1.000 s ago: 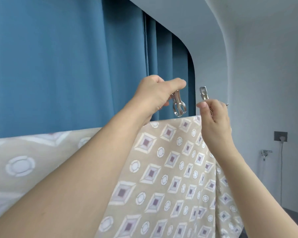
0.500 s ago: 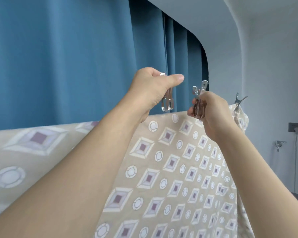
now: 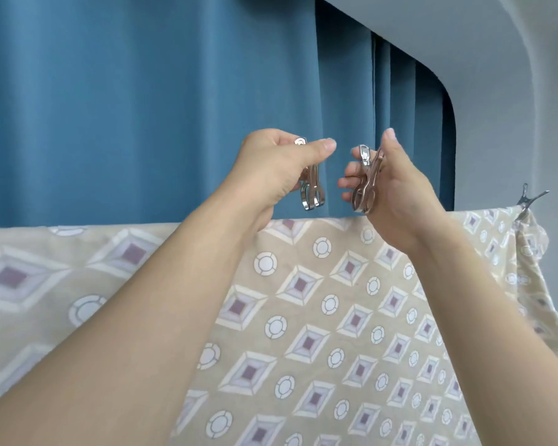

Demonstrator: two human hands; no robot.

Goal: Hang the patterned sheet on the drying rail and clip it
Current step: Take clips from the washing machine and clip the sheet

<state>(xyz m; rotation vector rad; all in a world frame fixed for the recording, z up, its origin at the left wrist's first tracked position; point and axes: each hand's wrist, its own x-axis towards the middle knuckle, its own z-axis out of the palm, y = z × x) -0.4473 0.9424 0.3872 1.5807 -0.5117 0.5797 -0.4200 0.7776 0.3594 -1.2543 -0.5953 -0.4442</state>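
Sheet (image 3: pixel 319 317) draped over the rail, whose bar is hidden under the top fold; a fitted clip (image 3: pixel 529 201) grips the fold near the sheet's right end. Left hand (image 3: pixel 277 172) pinches a metal clip (image 3: pixel 310 188) between thumb and curled fingers, its mouth pointing down just above the fold. Right hand (image 3: pixel 390 191) holds a second clip (image 3: pixel 366 185) against the palm, fingers curled round it, its lower end at or just above the fold; contact cannot be judged from this angle. Both loose clips appear unopened.

Step in hand, as judged: fixing further clips along the top edge. To do it well, squeeze the upper levers fully so that the mouth spans both cloth layers and the bar beneath, lower the clip straight down astride the fold, then release slowly. Space the clips evenly from the fitted one, and smooth the fold first, since a bunched ridge may let the clip ride up.

Materials: the clips are bright, polished steel, with flat levers and rounded looped mouths, hard and slippery. The sheet is thin, matt beige cloth printed with mauve-centred diamonds and white rings; it hangs limp and gathers into soft folds at the fitted clip. Behind hangs a blue curtain (image 3: pixel 142 107) in heavy vertical pleats
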